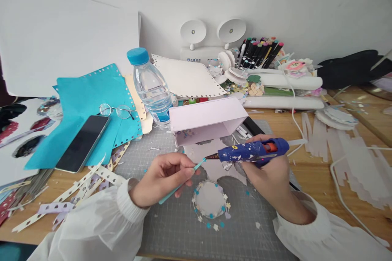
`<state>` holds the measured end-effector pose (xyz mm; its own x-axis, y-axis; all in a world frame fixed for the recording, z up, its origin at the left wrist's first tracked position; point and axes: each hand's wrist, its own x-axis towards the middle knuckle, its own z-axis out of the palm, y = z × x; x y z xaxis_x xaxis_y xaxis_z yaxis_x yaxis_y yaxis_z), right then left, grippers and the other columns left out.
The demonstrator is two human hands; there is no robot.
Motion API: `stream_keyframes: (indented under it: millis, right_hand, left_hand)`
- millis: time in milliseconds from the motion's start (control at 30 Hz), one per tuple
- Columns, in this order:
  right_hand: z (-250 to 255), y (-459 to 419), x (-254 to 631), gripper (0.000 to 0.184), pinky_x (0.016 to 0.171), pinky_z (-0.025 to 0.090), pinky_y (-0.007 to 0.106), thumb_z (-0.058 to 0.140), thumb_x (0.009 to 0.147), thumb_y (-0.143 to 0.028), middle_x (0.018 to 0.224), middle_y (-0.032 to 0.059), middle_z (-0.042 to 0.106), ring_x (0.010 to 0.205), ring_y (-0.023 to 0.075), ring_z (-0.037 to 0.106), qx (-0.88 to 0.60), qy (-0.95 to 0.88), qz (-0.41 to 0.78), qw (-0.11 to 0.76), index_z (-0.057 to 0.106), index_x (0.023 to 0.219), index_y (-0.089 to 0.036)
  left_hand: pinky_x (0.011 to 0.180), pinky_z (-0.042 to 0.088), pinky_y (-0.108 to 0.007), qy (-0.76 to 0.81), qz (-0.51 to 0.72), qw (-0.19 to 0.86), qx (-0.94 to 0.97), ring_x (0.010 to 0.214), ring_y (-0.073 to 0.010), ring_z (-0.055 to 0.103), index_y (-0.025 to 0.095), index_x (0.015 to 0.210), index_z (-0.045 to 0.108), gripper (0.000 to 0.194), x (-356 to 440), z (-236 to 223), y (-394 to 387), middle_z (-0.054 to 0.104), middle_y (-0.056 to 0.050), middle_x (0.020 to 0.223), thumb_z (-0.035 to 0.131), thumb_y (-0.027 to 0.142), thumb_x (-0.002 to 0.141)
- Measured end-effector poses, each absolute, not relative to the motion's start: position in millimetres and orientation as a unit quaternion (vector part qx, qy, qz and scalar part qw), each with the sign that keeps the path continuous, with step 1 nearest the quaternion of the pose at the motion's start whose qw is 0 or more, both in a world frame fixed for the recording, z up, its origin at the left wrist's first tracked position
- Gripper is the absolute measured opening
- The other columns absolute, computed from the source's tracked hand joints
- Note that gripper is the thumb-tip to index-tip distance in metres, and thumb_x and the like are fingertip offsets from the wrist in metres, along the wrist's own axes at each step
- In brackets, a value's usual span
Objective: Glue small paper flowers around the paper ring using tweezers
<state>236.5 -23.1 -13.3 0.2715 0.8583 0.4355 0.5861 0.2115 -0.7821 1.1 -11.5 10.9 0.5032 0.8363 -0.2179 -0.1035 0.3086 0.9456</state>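
My left hand (168,177) pinches a narrow turquoise strip (199,165) that looks like paper; its lower end sticks out below my palm. In my right hand (271,173) is a blue hot glue gun (249,151), its body spotted with white. The gun's dark nozzle points left and meets or nearly meets the strip's upper tip. Below and between my hands lies a round white piece (210,199) ringed with small blue, white and cream flowers. Behind the gun an open-sided pale box (208,116) rests on its side, with white cut paper (228,168) in front.
A grey cutting mat (171,232) covers the table's middle. Left are a water bottle (153,85), a phone (83,142), glasses (118,111) on blue paper (88,94) and punched strips. Behind stand markers (260,51). The white cord (339,191) and pale strips (349,163) lie right.
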Motion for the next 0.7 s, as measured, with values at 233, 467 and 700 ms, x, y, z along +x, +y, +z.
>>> stream_keyframes:
  millis: [233, 467, 700]
  right_hand:
    - [-9.5, -23.2, 235.7, 0.025, 0.053, 0.046, 0.029, 0.063, 0.062, -0.016, 0.068, -0.0009, 0.056, 0.064, 0.0186, 0.057, -0.610, -0.585, 0.126, 0.520, 0.050, 0.082, -0.023]
    - [-10.4, -24.2, 236.6, 0.024, 0.058, 0.046, 0.030, 0.064, 0.064, -0.016, 0.072, -0.0005, 0.056, 0.067, 0.0188, 0.057, -0.585, -0.605, 0.113, 0.528, 0.049, 0.082, -0.023]
    - [-16.4, -21.7, 241.0, 0.032, 0.060, 0.047, 0.032, 0.067, 0.062, -0.013, 0.075, 0.0001, 0.055, 0.068, 0.0192, 0.058, -0.558, -0.614, 0.061, 0.555, 0.047, 0.085, -0.024]
  left_hand:
    - [0.034, 0.041, -0.015, 0.377, 0.327, 0.716, 0.489, 0.043, -0.0061, 0.047, 0.011, 0.078, 0.063, 0.031, 0.5, 10.7, -11.0, 0.057, 0.000, 0.058, 0.074, 0.040, 0.074]
    - [0.035, 0.043, -0.014, 0.381, 0.326, 0.708, 0.497, 0.051, -0.0095, 0.052, 0.011, 0.079, 0.064, 0.030, -1.3, 7.0, -11.1, 0.056, -0.001, 0.060, 0.073, 0.039, 0.075]
    - [0.036, 0.044, -0.013, 0.363, 0.333, 0.717, 0.494, 0.049, -0.0074, 0.051, 0.010, 0.079, 0.064, 0.025, -1.5, 6.7, -11.0, 0.057, -0.001, 0.061, 0.072, 0.034, 0.077]
